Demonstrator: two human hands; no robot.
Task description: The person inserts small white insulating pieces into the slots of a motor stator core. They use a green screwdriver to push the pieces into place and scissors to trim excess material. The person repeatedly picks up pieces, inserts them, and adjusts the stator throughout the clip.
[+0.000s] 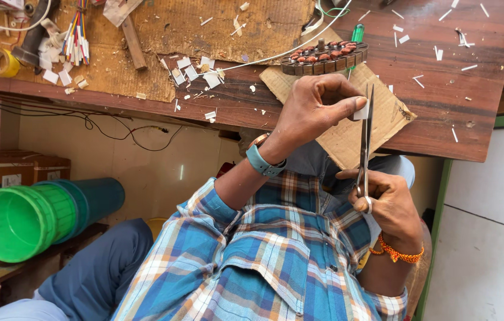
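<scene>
Left hand (314, 110) pinches a small white paper piece (361, 110) between thumb and forefinger, fingers closed on it, holding it just above the edge of the wooden bench (477, 77); right hand (382, 199) is closed around the handles of a pair of scissors (366, 139), thumb and fingers through the loops, blades pointing up and away from the body; the blades lie against the paper piece, and whether they are slightly parted or already closed on it is hard to tell from this angle.

By the look of it, the step in hand is trimming the paper piece to size; many small white offcuts (195, 70) lie scattered over the bench and on the cardboard sheet (347, 134) beneath the hands, which suits that reading; a round ring of copper coils (325, 57) sits just beyond the hands, with a green-handled screwdriver (357, 32) behind it.

Finishing the cut calls for a steady pinch near the blade line, fingertips kept clear of the edges; the piece is small and light, so a loose grip could let it twist or drop among the offcuts.
</scene>
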